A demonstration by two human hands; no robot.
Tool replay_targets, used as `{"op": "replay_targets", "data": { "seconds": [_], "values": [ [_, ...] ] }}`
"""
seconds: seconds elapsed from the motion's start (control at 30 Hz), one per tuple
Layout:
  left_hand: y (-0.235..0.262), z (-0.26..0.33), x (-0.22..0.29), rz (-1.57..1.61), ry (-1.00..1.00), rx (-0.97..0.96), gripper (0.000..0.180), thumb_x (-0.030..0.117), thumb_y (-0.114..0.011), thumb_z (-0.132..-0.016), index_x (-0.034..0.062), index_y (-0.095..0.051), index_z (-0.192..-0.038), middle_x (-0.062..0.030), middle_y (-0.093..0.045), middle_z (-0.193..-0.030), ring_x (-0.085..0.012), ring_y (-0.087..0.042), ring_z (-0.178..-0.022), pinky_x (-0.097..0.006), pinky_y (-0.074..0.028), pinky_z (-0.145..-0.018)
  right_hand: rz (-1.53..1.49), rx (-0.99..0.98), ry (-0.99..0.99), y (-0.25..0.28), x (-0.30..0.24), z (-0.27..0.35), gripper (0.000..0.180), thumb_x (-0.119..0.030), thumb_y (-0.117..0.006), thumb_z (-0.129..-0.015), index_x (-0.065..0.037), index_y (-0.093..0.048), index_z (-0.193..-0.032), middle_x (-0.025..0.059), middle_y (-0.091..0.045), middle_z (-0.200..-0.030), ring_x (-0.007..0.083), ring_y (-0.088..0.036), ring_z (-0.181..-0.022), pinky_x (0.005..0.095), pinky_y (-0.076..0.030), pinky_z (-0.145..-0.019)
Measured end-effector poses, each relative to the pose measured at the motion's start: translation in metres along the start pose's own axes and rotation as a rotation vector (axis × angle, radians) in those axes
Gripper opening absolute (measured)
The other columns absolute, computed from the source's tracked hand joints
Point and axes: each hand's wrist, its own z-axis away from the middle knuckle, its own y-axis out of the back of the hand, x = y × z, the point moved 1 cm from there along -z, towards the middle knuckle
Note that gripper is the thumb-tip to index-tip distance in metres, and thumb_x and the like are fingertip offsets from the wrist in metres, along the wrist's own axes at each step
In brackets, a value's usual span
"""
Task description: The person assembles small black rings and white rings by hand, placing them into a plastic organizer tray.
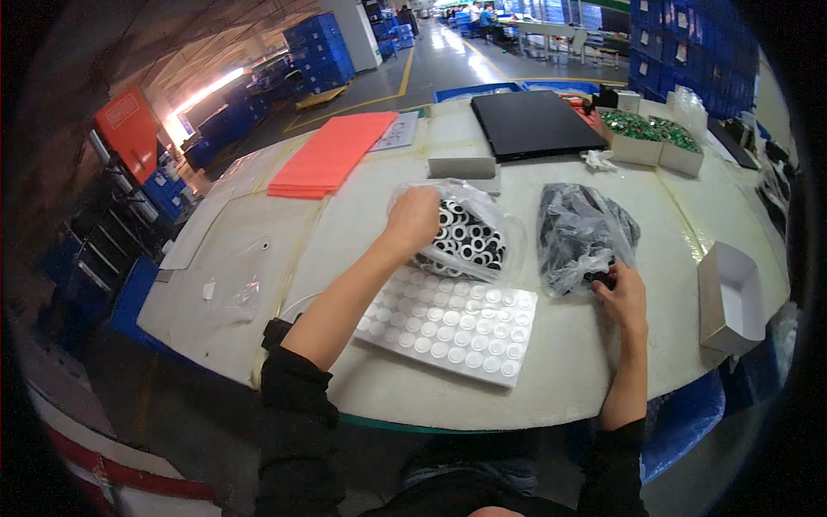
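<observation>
Our left hand (413,217) pinches the clear bag of white rings (469,233); our right hand (622,297) grasps the bag of black parts (581,228), beside the white tray (448,323).

Two forearms enter from the lower edge of the frame, both bare from the elbow down. Each arm wears a black sleeve, pushed up and bunched in soft folds near the elbow. The left hand (413,220) and the right hand (622,297) are ungloved, with no rings, watch or bands visible. At bottom centre, dark clothing covers the torso.
</observation>
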Motion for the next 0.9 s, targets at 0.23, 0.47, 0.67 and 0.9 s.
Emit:
{"op": "replay_targets", "data": {
  "seconds": [0.23, 0.47, 0.67, 0.9],
  "values": [
    [0.037, 0.101, 0.041, 0.115, -0.256, 0.149, 0.012, 0.006, -0.063, -0.077, 0.0002, -0.061, -0.088, -0.0137, -0.058, -0.075, -0.0317, -0.059, -0.07, -0.039, -0.048, -0.062, -0.075, -0.054, -0.074, -0.004, 0.019, -0.001, 0.013, -0.009, -0.069, -0.073, 0.0, -0.061, -0.077, 0.018, -0.062, -0.076, 0.0349, -0.06, -0.073, 0.0409, -0.047, -0.067],
    [0.013, 0.164, -0.01, 0.235, 0.142, -0.327, 0.019, 0.018, -0.07, -0.075, 0.0011, -0.065, -0.082, -0.0128, -0.061, -0.077, -0.026, -0.061, -0.07, -0.036, -0.048, -0.063, 0.038, 0.221, 0.0, 0.01, 0.002, -0.006, 0.01, -0.01, -0.058, -0.085, 0.0, -0.061, -0.084, 0.0165, -0.062, -0.072, 0.0365, -0.059, -0.07, 0.0422, -0.046, -0.065],
    [0.007, 0.164, -0.013, 0.141, 0.058, -0.314, 0.016, 0.016, -0.065, -0.078, 0.0011, -0.064, -0.081, -0.0136, -0.061, -0.078, -0.029, -0.061, -0.074, -0.038, -0.048, -0.067, -0.44, 0.31, -0.046, 0.019, -0.017, -0.006, 0.01, -0.011, -0.057, -0.089, -0.002, -0.06, -0.088, 0.0077, -0.061, -0.067, 0.0183, -0.058, -0.056, 0.032, -0.045, -0.054],
    [-0.004, 0.172, -0.004, -0.129, -0.209, -0.233, 0.009, 0.011, -0.062, -0.072, 0.0015, -0.06, -0.071, -0.0125, -0.056, -0.073, -0.0285, -0.058, -0.07, -0.039, -0.049, -0.065, -1.129, -0.152, -0.048, -0.015, -0.053, 0.015, 0.007, -0.003, -0.066, -0.082, 0.002, -0.062, -0.084, 0.0067, -0.066, -0.073, 0.011, -0.062, -0.061, 0.0237, -0.052, -0.057]
  ]
}}
